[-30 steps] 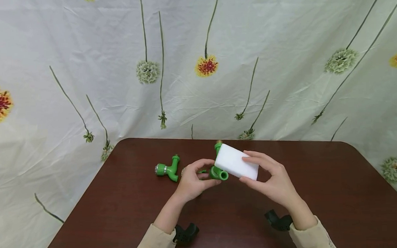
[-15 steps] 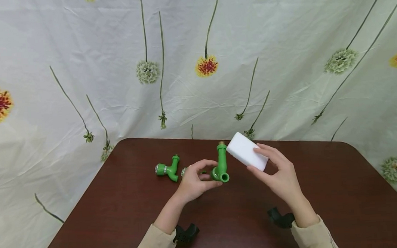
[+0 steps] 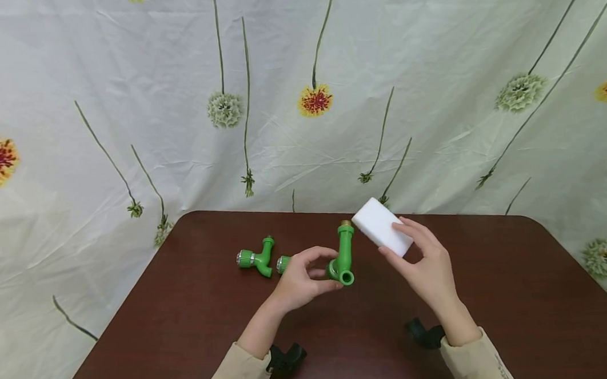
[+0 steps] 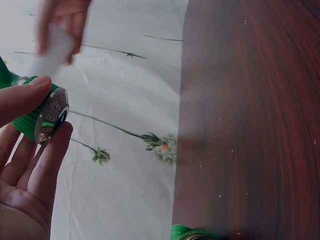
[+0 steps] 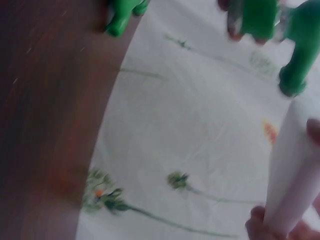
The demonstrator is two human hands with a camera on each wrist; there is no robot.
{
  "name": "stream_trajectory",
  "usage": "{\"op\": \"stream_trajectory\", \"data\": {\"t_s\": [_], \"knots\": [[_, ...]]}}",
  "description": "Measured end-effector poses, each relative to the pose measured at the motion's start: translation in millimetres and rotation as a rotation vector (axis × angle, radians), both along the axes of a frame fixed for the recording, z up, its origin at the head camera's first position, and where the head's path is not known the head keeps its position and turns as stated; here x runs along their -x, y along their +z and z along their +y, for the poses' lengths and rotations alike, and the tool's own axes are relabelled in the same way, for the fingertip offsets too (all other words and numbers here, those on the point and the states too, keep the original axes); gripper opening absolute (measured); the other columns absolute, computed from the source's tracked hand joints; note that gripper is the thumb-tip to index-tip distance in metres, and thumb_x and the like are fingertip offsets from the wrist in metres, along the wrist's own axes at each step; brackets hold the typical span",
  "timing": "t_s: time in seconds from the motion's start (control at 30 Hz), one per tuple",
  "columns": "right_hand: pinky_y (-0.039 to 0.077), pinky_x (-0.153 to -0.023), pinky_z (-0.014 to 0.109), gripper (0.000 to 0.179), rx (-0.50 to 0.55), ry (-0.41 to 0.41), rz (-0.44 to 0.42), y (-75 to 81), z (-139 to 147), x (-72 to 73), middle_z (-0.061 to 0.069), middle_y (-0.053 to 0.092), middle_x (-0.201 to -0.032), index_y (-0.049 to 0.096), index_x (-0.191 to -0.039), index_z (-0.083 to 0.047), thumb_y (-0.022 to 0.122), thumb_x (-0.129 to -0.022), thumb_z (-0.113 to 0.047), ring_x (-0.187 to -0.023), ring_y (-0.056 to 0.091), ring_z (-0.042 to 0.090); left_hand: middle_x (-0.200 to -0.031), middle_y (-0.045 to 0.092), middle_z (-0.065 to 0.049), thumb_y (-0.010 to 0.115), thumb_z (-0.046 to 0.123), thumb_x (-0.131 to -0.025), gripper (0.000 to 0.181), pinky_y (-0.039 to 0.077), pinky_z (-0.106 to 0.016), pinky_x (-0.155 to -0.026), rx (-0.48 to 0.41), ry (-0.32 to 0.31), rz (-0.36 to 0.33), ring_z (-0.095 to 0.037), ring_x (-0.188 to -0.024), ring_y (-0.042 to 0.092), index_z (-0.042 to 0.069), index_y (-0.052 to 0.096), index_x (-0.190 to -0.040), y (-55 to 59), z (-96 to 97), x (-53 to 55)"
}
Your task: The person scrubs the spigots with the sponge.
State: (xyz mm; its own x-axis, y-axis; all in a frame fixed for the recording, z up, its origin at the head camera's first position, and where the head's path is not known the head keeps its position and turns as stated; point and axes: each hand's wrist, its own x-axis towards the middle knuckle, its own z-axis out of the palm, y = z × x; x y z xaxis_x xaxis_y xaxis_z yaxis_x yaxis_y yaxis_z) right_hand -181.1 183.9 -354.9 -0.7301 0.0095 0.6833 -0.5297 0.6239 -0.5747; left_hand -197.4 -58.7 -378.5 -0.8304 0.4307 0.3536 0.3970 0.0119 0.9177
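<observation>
My left hand (image 3: 300,278) grips a green plastic tap (image 3: 345,250) by its ribbed knob, with the brass threaded end up and the spout opening toward me. In the left wrist view the knob's silver cap (image 4: 52,116) shows between thumb and fingers. My right hand (image 3: 428,263) pinches a white sponge block (image 3: 381,225) between thumb and fingers, tilted, just right of the tap's threaded end. The right wrist view is blurred; there the sponge (image 5: 292,175) stands close below the green tap (image 5: 300,50).
A second green tap (image 3: 258,257) lies on the dark red-brown table (image 3: 196,309) at the left. Beside it shows the knob of another tap (image 3: 283,264), mostly hidden behind my left hand. A white flowered cloth (image 3: 280,145) hangs behind the table's far edge.
The sponge first overlapped the tap, then moved right and up, away from it, in my right hand. My left hand shifted slightly right with the tap, which now shows in full length.
</observation>
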Motion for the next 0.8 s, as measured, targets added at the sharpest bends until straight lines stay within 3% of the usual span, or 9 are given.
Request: {"op": "stream_trajectory", "data": {"t_s": [0.07, 0.13, 0.23, 0.33, 0.47, 0.57, 0.67, 0.8], "knots": [[0.042, -0.076, 0.011, 0.044, 0.056, -0.05, -0.039, -2.5, 4, 4.2, 0.006, 0.059, -0.124, 0.067, -0.113, -0.008, 0.082, -0.072, -0.012, -0.107, 0.056, 0.02, -0.114, 0.057, -0.016, 0.077, -0.007, -0.071, 0.047, 0.055, -0.034, -0.076, 0.002, 0.005, -0.007, -0.028, -0.087, 0.067, -0.003, 0.06, -0.114, 0.1, -0.7, -0.1], [0.043, -0.076, 0.01, 0.044, 0.101, -0.044, -0.075, -1.5, 5, 4.0, 0.005, 0.059, -0.123, 0.067, -0.114, -0.008, 0.081, -0.073, -0.011, -0.106, 0.055, 0.016, -0.113, 0.057, -0.017, 0.076, -0.008, -0.071, 0.046, 0.055, -0.034, -0.075, 0.008, 0.013, -0.012, -0.029, -0.087, 0.067, -0.003, 0.059, -0.114, 2.7, -1.5, -1.2], [0.045, -0.079, 0.012, 0.044, 0.127, 0.032, -0.069, 5.1, -1, -2.4, 0.004, 0.059, -0.124, 0.067, -0.113, -0.008, 0.081, -0.072, -0.004, -0.105, 0.053, 0.009, -0.113, 0.057, -0.018, 0.075, -0.01, -0.072, 0.045, 0.055, -0.034, -0.074, 0.011, 0.022, -0.022, -0.031, -0.087, 0.067, -0.004, 0.059, -0.113, 9.3, -3.1, -4.1], [0.044, -0.079, 0.011, 0.046, 0.087, 0.132, -0.004, 12.2, -12, -11.5, 0.009, 0.059, -0.123, 0.067, -0.111, -0.004, 0.081, -0.067, 0.004, -0.106, 0.054, 0.011, -0.113, 0.057, -0.02, 0.073, -0.012, -0.072, 0.044, 0.055, -0.036, -0.074, 0.012, 0.037, -0.026, -0.036, -0.088, 0.067, -0.006, 0.058, -0.113, 17.8, -4.6, -7.4], [0.044, -0.082, 0.014, 0.049, 0.017, 0.257, 0.079, 12.4, -22, -18.6, 0.012, 0.059, -0.121, 0.067, -0.109, -0.004, 0.083, -0.063, 0.004, -0.109, 0.056, 0.018, -0.113, 0.059, -0.019, 0.075, -0.011, -0.071, 0.045, 0.055, -0.041, -0.077, -0.004, 0.062, -0.009, -0.037, -0.09, 0.066, -0.004, 0.059, -0.113, 9.6, -5.7, 0.0], [0.045, -0.084, 0.015, 0.051, -0.014, 0.299, 0.078, 7.8, -24, -18.5, 0.008, 0.059, -0.123, 0.067, -0.111, -0.009, 0.084, -0.064, -0.001, -0.111, 0.055, 0.02, -0.114, 0.059, -0.018, 0.076, -0.009, -0.071, 0.046, 0.054, -0.043, -0.079, -0.02, 0.068, 0.002, -0.034, -0.09, 0.066, -0.003, 0.06, -0.114, 3.2, -6.1, 4.7], [0.046, -0.083, 0.015, 0.052, -0.039, 0.261, 0.075, 3.2, -21, -13.8, 0.005, 0.058, -0.124, 0.066, -0.114, -0.012, 0.084, -0.066, -0.005, -0.111, 0.056, 0.021, -0.114, 0.059, -0.016, 0.077, -0.006, -0.071, 0.045, 0.055, -0.04, -0.077, -0.027, 0.06, 0.004, -0.031, -0.088, 0.068, -0.001, 0.061, -0.113, 1.6, -7.0, 5.7], [0.043, -0.078, 0.011, 0.049, -0.003, 0.092, 0.043, -1.8, -11, -3.7, 0.003, 0.059, -0.123, 0.067, -0.114, -0.011, 0.084, -0.068, -0.008, -0.108, 0.056, 0.018, -0.112, 0.059, -0.016, 0.077, -0.005, -0.071, 0.046, 0.056, -0.033, -0.073, -0.032, 0.05, -0.019, -0.028, -0.086, 0.069, 0.0, 0.06, -0.113, 1.8, -8.3, 5.0]]}}
